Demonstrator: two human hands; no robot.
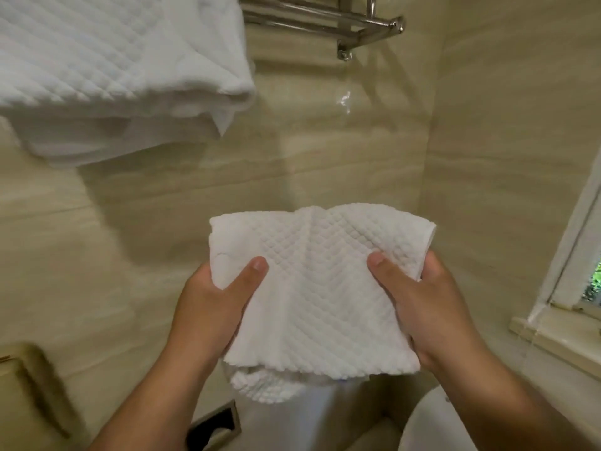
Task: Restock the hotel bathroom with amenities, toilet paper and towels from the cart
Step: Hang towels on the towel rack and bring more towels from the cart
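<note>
both hands hold a folded white waffle-weave hand towel (312,288) up before the beige tiled wall (325,157): left hand (214,304) and right hand (419,301) each grip a side edge, thumbs on top. its lower layers sag loosely. larger folded white towels (107,60) lie, apparently, on the chrome rack (341,24) above.

You're in bathroom, hotel-style by look of it. Giveaways:
- glossy beige stone-look wall tiles (325,164) all round, two walls meeting in corner on right
- chrome towel rack (325,17) bolted high on wall, folded white towels (113,60) stacked on it, quilted weave
- small towel (318,288) right in front of you, same plain white textured stuff
- white ceramic fixture (422,424) bottom right, only rim showing, can't tell sink or toilet
- recessed slot (216,424) in wall, low left
- window (575,249) with sill (553,340) on right, greenery outside
</note>
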